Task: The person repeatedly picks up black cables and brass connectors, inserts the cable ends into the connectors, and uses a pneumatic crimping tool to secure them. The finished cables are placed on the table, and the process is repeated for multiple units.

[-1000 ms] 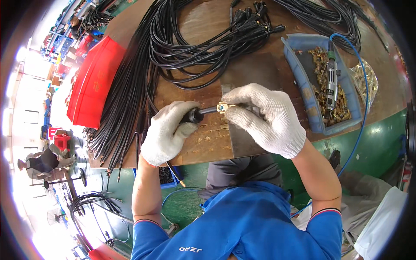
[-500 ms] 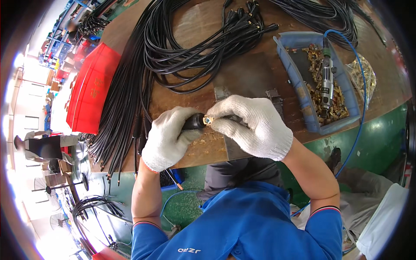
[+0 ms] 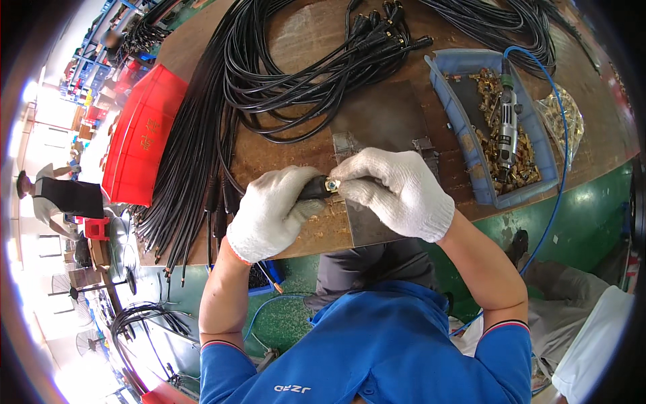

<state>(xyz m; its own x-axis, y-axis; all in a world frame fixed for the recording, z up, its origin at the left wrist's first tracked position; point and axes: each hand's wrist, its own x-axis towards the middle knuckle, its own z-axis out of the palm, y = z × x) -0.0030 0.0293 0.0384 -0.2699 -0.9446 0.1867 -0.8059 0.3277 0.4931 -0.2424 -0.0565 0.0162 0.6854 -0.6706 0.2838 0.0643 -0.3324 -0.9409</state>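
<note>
My left hand [image 3: 266, 214], in a white knit glove, is closed around a black cable connector [image 3: 312, 189] above the near edge of the table. At the connector's end a small brass fitting [image 3: 332, 184] faces up, its opening showing. The gloved thumb and fingertips of my right hand [image 3: 406, 196] pinch at that brass fitting from the right. Whether those fingertips hold anything more is hidden. A black cable hangs below my left hand among other cables [image 3: 192, 161].
A bundle of coiled black cables [image 3: 289, 87] lies across the brown table. To the right, a blue bin [image 3: 481, 190] holds brass pieces and a pneumatic screwdriver [image 3: 508, 131] on a blue hose. A red bin [image 3: 145, 138] stands left. Another person [image 3: 64, 195] is in the far left background.
My left hand has shifted slightly right with the black connector, and the brass fitting has moved right and up a little. The background person has moved.
</note>
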